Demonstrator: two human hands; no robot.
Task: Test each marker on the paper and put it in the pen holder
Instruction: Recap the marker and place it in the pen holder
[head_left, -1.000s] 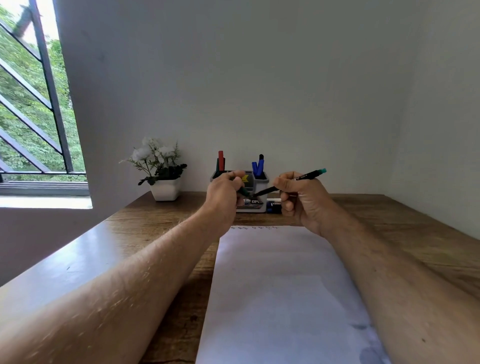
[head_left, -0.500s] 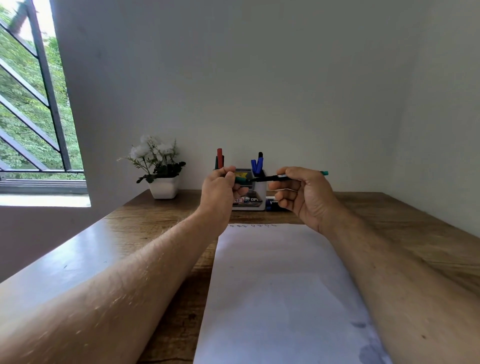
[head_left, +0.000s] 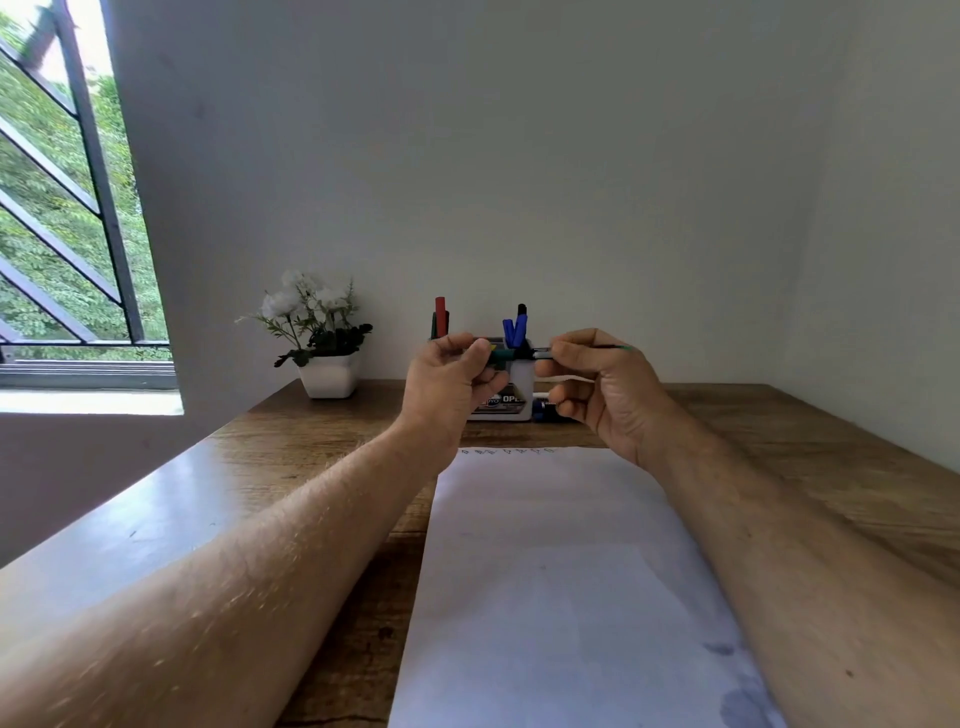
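A brown wooden table (head_left: 779, 441) carries a white sheet of paper (head_left: 561, 571) and, at its far edge, a white plastic pen holder (head_left: 519, 384) containing about four markers. Above the paper, one slim green-and-black marker (head_left: 524, 354) lies level, left to right, between two hands. The left hand (head_left: 447, 379) pinches its cap end; the right hand (head_left: 597, 379) pinches the barrel.

I see the paper (head_left: 561, 571) lying at lower centre on the counter (head_left: 322, 457); the pen holder (head_left: 511, 387) stands behind it at centre, the flower pot (head_left: 330, 374) to its left.
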